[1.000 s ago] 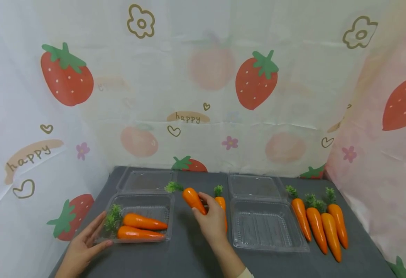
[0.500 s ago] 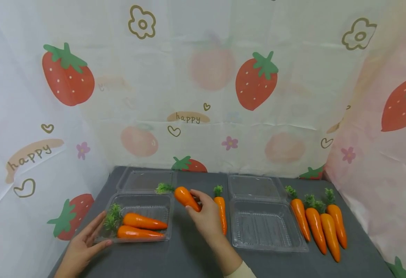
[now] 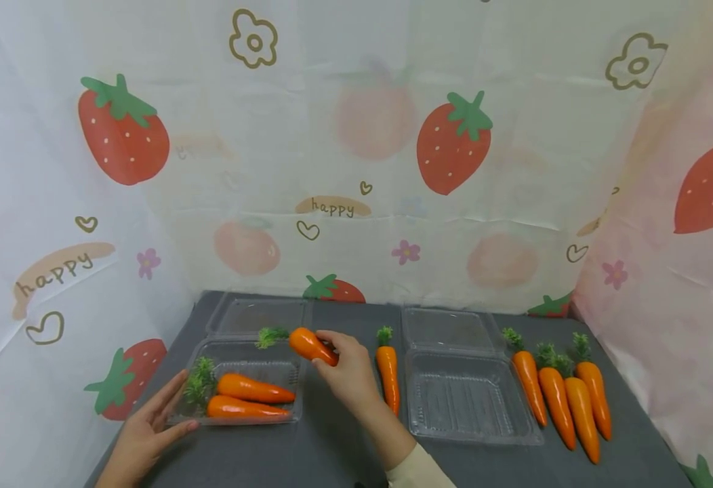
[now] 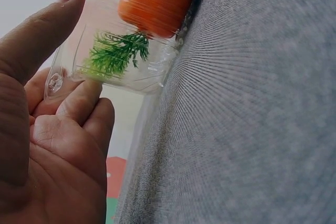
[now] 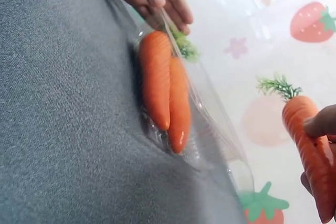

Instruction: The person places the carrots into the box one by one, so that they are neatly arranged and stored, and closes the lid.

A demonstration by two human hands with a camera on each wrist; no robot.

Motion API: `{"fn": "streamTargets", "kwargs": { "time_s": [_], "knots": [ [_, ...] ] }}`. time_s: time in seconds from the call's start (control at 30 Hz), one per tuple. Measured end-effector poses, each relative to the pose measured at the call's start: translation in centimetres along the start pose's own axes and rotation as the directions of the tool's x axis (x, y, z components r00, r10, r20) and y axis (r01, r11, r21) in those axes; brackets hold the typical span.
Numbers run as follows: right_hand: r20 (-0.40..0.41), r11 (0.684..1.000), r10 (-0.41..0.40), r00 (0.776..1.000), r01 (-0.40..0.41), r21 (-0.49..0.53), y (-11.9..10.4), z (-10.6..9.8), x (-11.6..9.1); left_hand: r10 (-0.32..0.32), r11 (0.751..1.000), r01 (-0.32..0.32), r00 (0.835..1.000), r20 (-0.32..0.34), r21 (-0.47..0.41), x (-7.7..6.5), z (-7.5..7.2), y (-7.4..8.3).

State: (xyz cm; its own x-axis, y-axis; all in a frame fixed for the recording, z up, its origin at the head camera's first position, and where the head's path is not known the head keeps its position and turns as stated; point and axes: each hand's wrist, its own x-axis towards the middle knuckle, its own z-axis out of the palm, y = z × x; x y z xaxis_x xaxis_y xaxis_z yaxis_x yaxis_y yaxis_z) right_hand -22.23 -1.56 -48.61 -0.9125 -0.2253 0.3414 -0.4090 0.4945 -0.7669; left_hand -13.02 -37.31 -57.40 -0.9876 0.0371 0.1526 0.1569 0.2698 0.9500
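My right hand [image 3: 353,373] pinches an orange toy carrot [image 3: 306,343] by its tapered end, its leafy green top pointing left. The carrot is held up beside the right rim of the left clear plastic box [image 3: 247,343]. Two carrots [image 3: 253,389] lie side by side in that box, leafy tops [image 4: 113,53] to the left. My left hand [image 3: 149,427] holds the box's near left corner, thumb [image 4: 50,30] along the front wall and fingers on the left side. In the right wrist view the held carrot [image 5: 302,129] is between thumb and fingers.
One carrot [image 3: 388,373] lies on the grey cloth between the boxes. A second open clear box [image 3: 472,437], with no carrots, stands to the right. Several carrots [image 3: 582,413] lie beyond it. A strawberry-print curtain [image 3: 356,149] encloses the table.
My right hand has moved left with its carrot, from near the middle carrot toward the left box. The middle carrot now shows fully. My left hand has stayed at the box corner.
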Motion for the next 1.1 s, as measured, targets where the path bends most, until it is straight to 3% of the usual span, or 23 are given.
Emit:
{"fn": "streamTargets", "kwargs": {
  "time_s": [0.57,1.1],
  "knots": [
    [0.135,0.996,-0.078,0.988,0.083,-0.035,-1.9,2.3,1.6,-0.035,0.999,0.035,0.999,-0.007,0.013,0.1,-0.2,0.1],
    [0.200,0.991,-0.068,0.977,0.089,-0.100,-2.3,4.9,3.1,-0.021,1.000,0.021,1.000,0.011,-0.004,0.1,0.0,0.0]
  ]
}}
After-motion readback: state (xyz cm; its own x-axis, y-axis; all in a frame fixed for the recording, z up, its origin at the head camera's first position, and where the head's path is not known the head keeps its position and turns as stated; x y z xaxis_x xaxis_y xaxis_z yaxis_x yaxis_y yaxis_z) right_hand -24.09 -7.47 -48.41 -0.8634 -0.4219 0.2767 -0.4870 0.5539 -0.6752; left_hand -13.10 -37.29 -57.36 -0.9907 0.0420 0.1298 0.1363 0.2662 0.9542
